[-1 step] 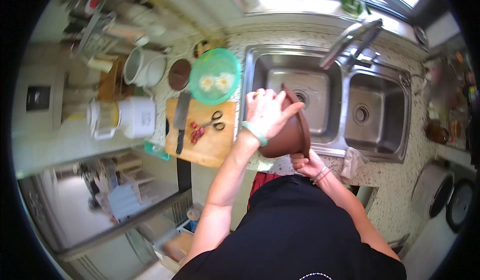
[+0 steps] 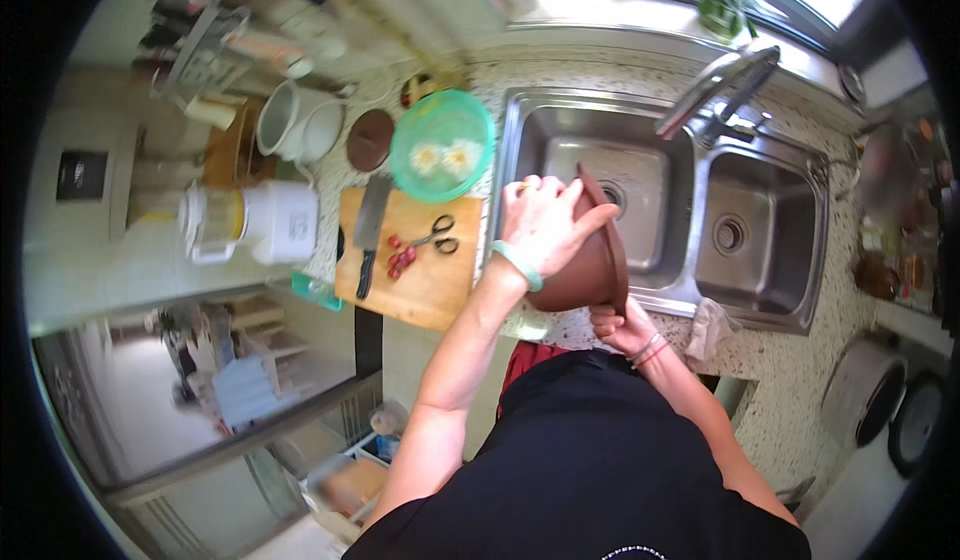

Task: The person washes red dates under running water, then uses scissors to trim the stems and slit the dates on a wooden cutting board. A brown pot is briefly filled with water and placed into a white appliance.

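Note:
A brown clay pot is held tilted on its side over the front edge of the left basin of a steel double sink. My left hand, with a pale green bangle at the wrist, lies over the pot's upper side and rim. My right hand grips the pot from underneath, near my body. The pot's inside faces away from the camera and cannot be seen.
A wooden cutting board left of the sink carries a cleaver, scissors and red chilli pieces. Behind it stand a green bowl, a brown lid and white pots. A faucet arches over the sink. A cloth hangs at the counter edge.

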The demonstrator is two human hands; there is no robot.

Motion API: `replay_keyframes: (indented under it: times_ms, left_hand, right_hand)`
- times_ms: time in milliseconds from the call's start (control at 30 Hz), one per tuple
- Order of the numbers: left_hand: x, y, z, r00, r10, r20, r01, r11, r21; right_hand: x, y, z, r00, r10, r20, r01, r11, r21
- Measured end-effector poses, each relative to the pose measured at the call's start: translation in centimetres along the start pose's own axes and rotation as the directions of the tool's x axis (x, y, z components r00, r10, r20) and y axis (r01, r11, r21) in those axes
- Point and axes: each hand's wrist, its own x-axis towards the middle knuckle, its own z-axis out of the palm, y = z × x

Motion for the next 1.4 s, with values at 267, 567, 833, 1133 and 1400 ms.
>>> replay_keyframes:
  times_ms: [267, 567, 833, 1133, 1400]
  left_hand:
    - [-6.8, -2.3, -1.7, 0.950, -0.278, -0.144, 0.104, 0.713, -0.694]
    - [-13.8, -8.8, -4.4, 0.801, -0.590, 0.098, 0.018, -0.139, -0.990]
    - [-17.4, -15.8, -8.0, 0.811, -0.585, -0.008, -0.081, -0.099, -0.992]
    - [-21.5, -28.1, -9.2, 0.706, -0.708, -0.028, -0.150, -0.111, -0.982]
    - [-20.8, -39.9, -12.1, 0.629, -0.767, -0.123, -0.257, -0.055, -0.965]
  right_hand:
    - [-2.2, 1.0, 7.1, 0.841, -0.537, -0.071, 0.334, 0.617, -0.712]
    - [-1.2, 2.7, 14.7, 0.728, -0.633, 0.264, 0.420, 0.106, -0.901]
    - [5.5, 7.3, 19.7, 0.806, -0.517, 0.287, 0.369, 0.062, -0.927]
    - [16.5, 15.0, 25.1, 0.677, -0.653, 0.339, 0.484, 0.049, -0.874]
    - [28.6, 18.9, 30.7, 0.589, -0.711, 0.385, 0.596, 0.061, -0.800]
